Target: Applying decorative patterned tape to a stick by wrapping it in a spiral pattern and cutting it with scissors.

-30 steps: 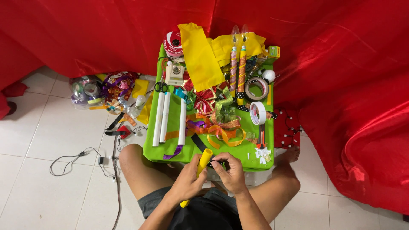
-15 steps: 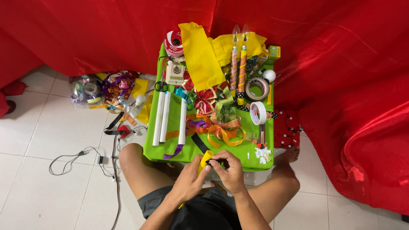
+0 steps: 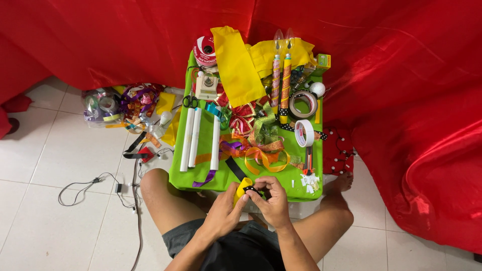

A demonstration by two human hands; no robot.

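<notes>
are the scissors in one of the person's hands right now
No, the scissors lie on the green table beside the white tubes, while both hands work a yellow piece near its front edge.

Three white tubes (image 3: 200,138) lie on the green counter (image 3: 293,176) beside scissors (image 3: 190,101), tape rolls (image 3: 303,104), ribbons (image 3: 261,150) and yellow cloth (image 3: 236,65); red drape (image 3: 411,75) hangs behind.

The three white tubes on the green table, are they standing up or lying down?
Lying down. The three white tubes rest flat, side by side, on the green table, below the black scissors.
</notes>
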